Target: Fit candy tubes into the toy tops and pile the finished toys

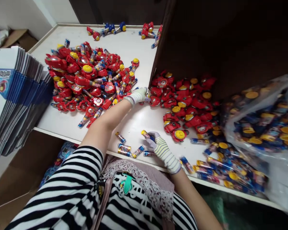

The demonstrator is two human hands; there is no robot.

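My left hand (138, 95), in a striped glove, reaches between two piles of red plastic toys. Its curled fingers are closed on a red toy (155, 101) at the left edge of the right-hand pile; the grip is partly hidden. Nearer the front edge, my right hand (163, 151), gloved too, pinches a small clear tube with a yellow cap (145, 134), tilted, between thumb and fingers. Several similar tubes (138, 151) lie on the white tabletop (139, 119) just left of and below that hand.
A large heap of red toys with tubes attached (86, 80) covers the left side. Folded cartons (26, 86) stand at far left. Loose tubes (216, 163) and a clear plastic bag of tubes (244, 147) are at right. A dark partition (161, 38) rises behind; a few toys (105, 30) lie far back.
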